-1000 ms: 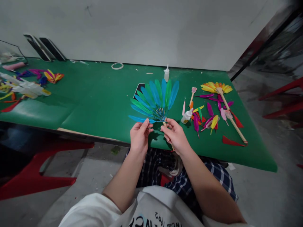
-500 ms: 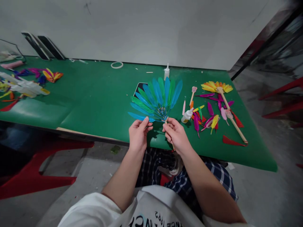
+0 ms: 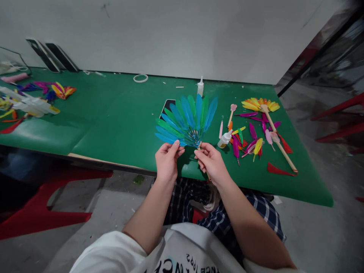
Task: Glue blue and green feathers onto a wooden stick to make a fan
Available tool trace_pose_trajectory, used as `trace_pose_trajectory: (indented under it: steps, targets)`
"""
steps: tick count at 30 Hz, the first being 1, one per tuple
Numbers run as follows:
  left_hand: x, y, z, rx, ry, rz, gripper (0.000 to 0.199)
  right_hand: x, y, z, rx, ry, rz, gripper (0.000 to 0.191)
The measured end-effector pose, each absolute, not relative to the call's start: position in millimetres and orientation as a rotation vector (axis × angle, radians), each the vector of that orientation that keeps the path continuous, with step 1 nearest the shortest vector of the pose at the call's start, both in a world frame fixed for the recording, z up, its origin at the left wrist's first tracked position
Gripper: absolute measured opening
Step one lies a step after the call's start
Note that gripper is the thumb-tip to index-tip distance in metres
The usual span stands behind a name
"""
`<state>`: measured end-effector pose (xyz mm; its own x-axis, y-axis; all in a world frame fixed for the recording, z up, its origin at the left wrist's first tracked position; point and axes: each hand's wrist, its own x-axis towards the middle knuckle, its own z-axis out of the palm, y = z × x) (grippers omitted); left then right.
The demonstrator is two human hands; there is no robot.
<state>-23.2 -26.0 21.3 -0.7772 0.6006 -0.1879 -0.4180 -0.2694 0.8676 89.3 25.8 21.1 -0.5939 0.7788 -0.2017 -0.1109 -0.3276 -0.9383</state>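
A fan of blue and green feathers (image 3: 187, 115) is spread between my hands, above the front edge of the table. My right hand (image 3: 210, 161) grips its thin wooden handle just under the point where the quills meet. With thumb and fingers, my left hand (image 3: 168, 157) pinches the lowest blue feather on the fan's left side. Behind the fan, a dark flat object with a light rim (image 3: 167, 108) is partly covered. A small glue bottle (image 3: 224, 139) leans on the table right of the fan, and another glue bottle (image 3: 200, 88) stands upright behind it.
Loose purple, yellow and orange feathers (image 3: 252, 131) lie to the right, by a yellow feather fan (image 3: 260, 103) on a wooden handle. More feathers and several white bottles (image 3: 34, 104) are at the far left. A white ring (image 3: 140, 78) lies near the wall. Red stools (image 3: 42, 212) stand on the floor.
The lower left blue feather, held in my left hand, has swung up closer to the others. The fan has tilted slightly; both hands keep their grip.
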Motion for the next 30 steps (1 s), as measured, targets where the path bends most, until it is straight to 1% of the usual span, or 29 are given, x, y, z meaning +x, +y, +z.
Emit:
trace_pose_trajectory:
  steps: [8, 22, 30]
  targets:
    - [-21.7, -25.3, 20.3, 0.202, 1.295, 2.036, 0.025, 86.8, 26.5, 20.9, -0.882, -1.278, 1.936, 0.023]
    - [-22.6, -17.8, 15.8, 0.171, 1.178, 2.024, 0.018, 84.1, 26.6, 17.5, -0.962, -1.251, 1.836, 0.026]
    - [-22.8, -15.0, 16.2, -0.012, 1.111, 1.939, 0.009, 86.2, 28.3, 10.6, -0.990, -1.309, 1.763, 0.027]
